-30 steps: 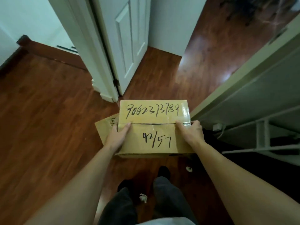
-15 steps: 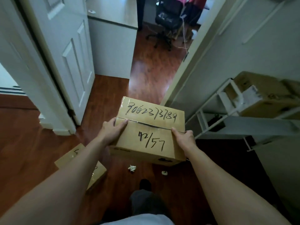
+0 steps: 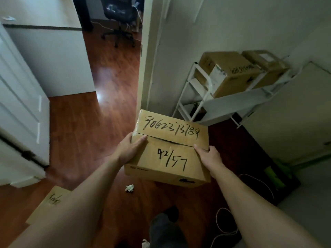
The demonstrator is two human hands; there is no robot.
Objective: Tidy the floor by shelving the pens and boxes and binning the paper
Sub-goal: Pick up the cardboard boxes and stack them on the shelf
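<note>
above the floor (image 3: 75, 122) both hands, left (image 3: 129, 149) and right (image 3: 208, 155), clasp the cardboard box (image 3: 172, 149) by its side edges; it looks stiff, light, best held there.

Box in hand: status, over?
Left hand and right hand grip the marked box by its sides, off the floor. Shelf ahead right, two boxes already on top. Crumpled paper and another box on the floor.

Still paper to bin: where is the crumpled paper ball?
Head view: crumpled paper ball lies on the wooden floor, below the carried cardboard box, between the forearms.
</note>
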